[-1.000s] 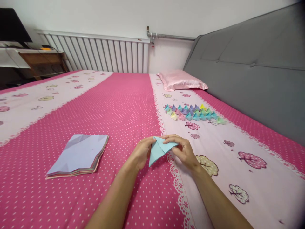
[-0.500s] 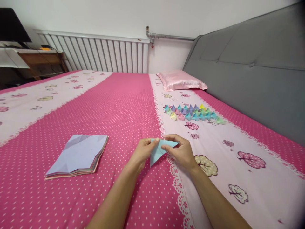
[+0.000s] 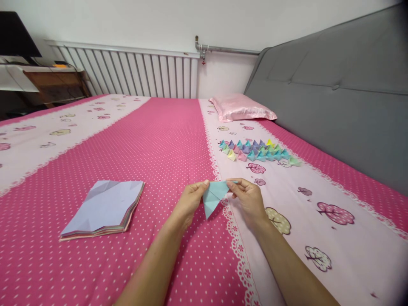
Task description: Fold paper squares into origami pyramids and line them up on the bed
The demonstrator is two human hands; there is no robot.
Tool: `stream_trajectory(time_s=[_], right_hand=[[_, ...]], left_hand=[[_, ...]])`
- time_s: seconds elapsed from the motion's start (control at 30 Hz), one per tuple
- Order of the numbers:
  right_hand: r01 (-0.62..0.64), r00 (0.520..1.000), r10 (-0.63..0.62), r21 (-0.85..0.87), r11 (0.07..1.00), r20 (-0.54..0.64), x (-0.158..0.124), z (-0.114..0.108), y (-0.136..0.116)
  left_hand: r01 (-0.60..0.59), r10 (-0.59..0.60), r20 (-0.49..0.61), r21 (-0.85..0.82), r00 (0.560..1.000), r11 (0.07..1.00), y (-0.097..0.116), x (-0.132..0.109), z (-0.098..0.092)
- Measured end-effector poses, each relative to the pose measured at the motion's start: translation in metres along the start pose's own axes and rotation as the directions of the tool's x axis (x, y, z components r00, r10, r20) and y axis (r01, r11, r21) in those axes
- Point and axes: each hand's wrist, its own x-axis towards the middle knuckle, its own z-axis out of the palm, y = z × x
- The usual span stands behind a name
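Note:
A light blue sheet of origami paper (image 3: pixel 214 196), folded into a triangle with a crease across it, is held up above the bed between both hands. My left hand (image 3: pixel 191 199) pinches its upper left corner between thumb and fingers. At the upper right corner, my right hand (image 3: pixel 247 197) has the paper pinched the same way. One point of the triangle hangs down. Rows of small folded paper boats (image 3: pixel 255 151) in blue, purple, pink, green and yellow stand beyond my right hand. A stack of square paper (image 3: pixel 103 208), lavender on top, lies left of my left hand.
The bed is spread with a pink dotted sheet (image 3: pixel 159 140) with pale printed bands. A pink satin pillow (image 3: pixel 242 107) lies at the far side, by a grey headboard (image 3: pixel 338 89). Behind are a white radiator (image 3: pixel 127 72) and a monitor (image 3: pixel 17 36) on a desk.
My right hand has slid outward and up to the paper's right corner, its thumb off the middle. The paper has turned slightly, its lower point moving right. My left hand keeps its hold.

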Motion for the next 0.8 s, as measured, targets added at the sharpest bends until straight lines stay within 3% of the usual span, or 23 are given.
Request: stream_trajectory(time_s=[0.13, 0.37, 0.57, 0.67, 0.8], right_hand=[[0.0, 0.999, 0.001, 0.025, 1.0, -0.04, 0.0027, -0.0012, 0.0007], [0.006, 0.997, -0.002, 0.044, 0.999, -0.078, 0.0023, -0.0003, 0.0013], [0.014, 0.996, -0.009, 0.058, 0.998, -0.086, 0.0027, -0.001, 0.0019], [0.006, 1.0, -0.005, 0.088, 0.996, -0.013, 0.0005, 0.0, 0.001], [-0.077, 0.98, 0.046, 0.157, 0.985, 0.192, -0.0045, 0.0035, -0.002]], left_hand=[[-0.045, 0.045, -0.003, 0.092, 0.999, 0.995, 0.0022, -0.0007, -0.0014], [-0.05, 0.08, -0.118, 0.234, 0.99, 0.971, 0.0011, 0.0006, -0.0036], [-0.045, 0.08, -0.137, 0.238, 0.987, 0.97, 0.0036, -0.0002, -0.0025], [-0.046, 0.074, -0.135, 0.198, 0.988, 0.979, 0.0028, 0.0008, -0.0032], [-0.033, 0.041, -0.099, 0.087, 0.994, 0.996, 0.0009, 0.0024, -0.004]])
